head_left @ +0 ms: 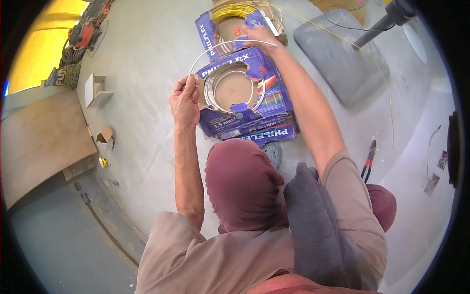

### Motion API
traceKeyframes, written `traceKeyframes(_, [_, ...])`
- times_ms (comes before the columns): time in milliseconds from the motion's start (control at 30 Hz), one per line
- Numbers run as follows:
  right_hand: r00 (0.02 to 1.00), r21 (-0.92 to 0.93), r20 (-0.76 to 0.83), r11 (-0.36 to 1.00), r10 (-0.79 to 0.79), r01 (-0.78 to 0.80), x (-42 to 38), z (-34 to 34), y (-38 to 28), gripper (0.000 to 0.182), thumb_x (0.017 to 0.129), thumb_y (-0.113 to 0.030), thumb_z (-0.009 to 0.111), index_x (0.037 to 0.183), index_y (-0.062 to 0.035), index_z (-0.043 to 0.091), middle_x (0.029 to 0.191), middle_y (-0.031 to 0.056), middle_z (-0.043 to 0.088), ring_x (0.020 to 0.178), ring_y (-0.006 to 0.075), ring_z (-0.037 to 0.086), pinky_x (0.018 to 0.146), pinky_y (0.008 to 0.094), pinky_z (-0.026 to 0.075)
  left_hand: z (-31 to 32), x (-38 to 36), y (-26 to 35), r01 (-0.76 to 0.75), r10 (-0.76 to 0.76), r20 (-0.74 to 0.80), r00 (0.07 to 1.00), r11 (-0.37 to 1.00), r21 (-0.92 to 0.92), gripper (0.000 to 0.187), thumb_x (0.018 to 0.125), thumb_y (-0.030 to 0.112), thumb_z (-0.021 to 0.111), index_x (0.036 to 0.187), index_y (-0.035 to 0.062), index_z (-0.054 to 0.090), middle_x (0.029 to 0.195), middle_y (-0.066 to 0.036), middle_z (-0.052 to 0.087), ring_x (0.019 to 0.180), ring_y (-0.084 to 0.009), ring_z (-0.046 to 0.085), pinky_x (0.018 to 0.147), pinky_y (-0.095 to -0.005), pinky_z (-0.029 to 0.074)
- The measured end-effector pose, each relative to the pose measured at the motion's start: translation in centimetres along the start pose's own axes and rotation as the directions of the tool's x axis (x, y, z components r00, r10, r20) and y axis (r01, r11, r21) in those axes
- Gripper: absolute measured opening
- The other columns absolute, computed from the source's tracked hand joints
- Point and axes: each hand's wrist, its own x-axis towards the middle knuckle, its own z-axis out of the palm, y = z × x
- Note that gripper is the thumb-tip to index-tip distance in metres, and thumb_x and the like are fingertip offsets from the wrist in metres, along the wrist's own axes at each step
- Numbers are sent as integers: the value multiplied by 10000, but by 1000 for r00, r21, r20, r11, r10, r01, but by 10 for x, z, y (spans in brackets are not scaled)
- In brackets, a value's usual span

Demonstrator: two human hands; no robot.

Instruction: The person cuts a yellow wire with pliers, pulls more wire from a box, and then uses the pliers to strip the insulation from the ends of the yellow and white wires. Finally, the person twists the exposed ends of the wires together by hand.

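Observation:
My left hand (185, 100) is closed in a pinch on a white electrical wire (215, 47), at the left edge of a blue Philflex box (210, 119). From there the wire arcs up and over the box to my right wrist. Inside the box's torn round opening lies a coil of white wire (210, 90). My right hand (261, 35) has its fingers bent over the edge of a second blue box (205, 32) behind the first. That box holds a coil of yellow wire (235, 11). My right fingertips are partly hidden.
Another Philflex box (274, 134) lies under the front one. Red-handled pliers (369, 161) lie on the floor to the right. A grey stand base (338, 63) is at the back right, with yellow wire trailing across it. A brown board (49, 144) leans at the left.

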Motion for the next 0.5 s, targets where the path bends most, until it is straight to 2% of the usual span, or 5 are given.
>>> traceKeyframes(167, [982, -207, 182, 975, -46, 84, -11, -37, 34, 633, 1012, -469, 592, 1323, 82, 566, 1100, 161, 700, 880, 224, 726, 703, 329, 578, 4, 0, 1, 14, -14, 0, 1000, 1000, 0, 127, 1017, 96, 648, 1105, 5, 649, 909, -50, 665, 637, -49, 482, 580, -197, 395])
traceKeyframes(233, [923, 318, 382, 930, 53, -185, -54, -61, 9, 613, 1033, -457, 586, 1372, 54, 557, 1157, 151, 705, 801, 220, 701, 708, 303, 579, 9, 5, 3, 31, -34, 86, 996, 999, 37, 151, 1010, 109, 664, 1111, -2, 646, 906, -40, 658, 654, -42, 480, 579, -192, 389])
traceKeyframes(267, [924, 314, 379, 931, 56, -185, -75, -71, -9, 613, 1033, -457, 586, 1372, 53, 557, 1157, 151, 705, 801, 220, 701, 708, 303, 579, 14, 7, 5, 33, -36, 87, 996, 999, 31, 151, 1010, 109, 664, 1111, -2, 646, 906, -40, 658, 654, -42, 480, 579, -192, 389])
traceKeyframes(367, [785, 260, 618, 931, 42, -255, -117, -103, -60, 604, 1027, -493, 583, 1335, 26, 605, 1132, 139, 731, 787, 132, 654, 665, 249, 529, 35, 16, 6, 50, -63, 98, 993, 991, 126, 181, 1004, 129, 679, 1113, -11, 645, 902, -28, 647, 676, -35, 475, 584, -180, 381])
traceKeyframes(500, [732, -148, 681, 985, 35, 90, -144, -115, -98, 503, 1038, -398, 586, 1358, -11, 615, 989, 37, 703, 638, 77, 509, 571, 201, 388, 44, 22, -3, 5, -45, 190, 981, 978, 209, 243, 984, 162, 712, 1105, -39, 650, 887, -21, 650, 679, -31, 476, 609, -189, 385])
